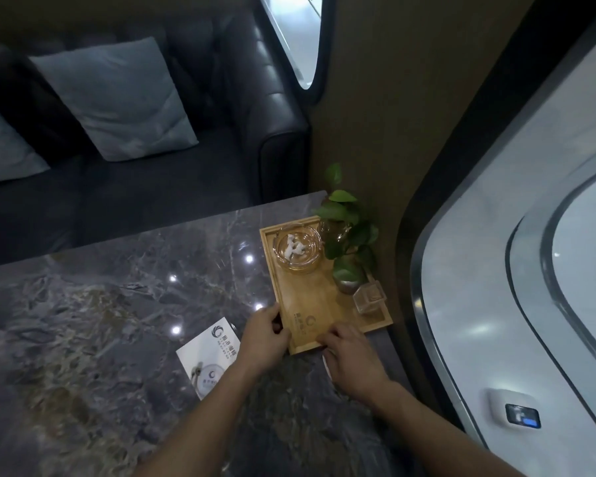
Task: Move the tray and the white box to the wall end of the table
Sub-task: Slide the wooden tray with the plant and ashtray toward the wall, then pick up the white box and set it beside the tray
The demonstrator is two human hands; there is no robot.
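A wooden tray (310,297) lies on the grey marble table (117,304), close to the brown wall on the right. It carries a glass ashtray (298,248), a small potted plant (348,235) and a clear square glass holder (370,297). My left hand (265,333) grips the tray's near left corner. My right hand (351,356) holds the tray's near edge, thumb on the rim. The white box (209,356), printed with a logo, lies flat on the table just left of my left hand, apart from the tray.
A dark leather sofa (186,132) with grey cushions (117,98) stands beyond the table's far edge. The brown wall (375,115) and a curved window frame (437,218) bound the right side. A small wall device (516,411) is at the lower right.
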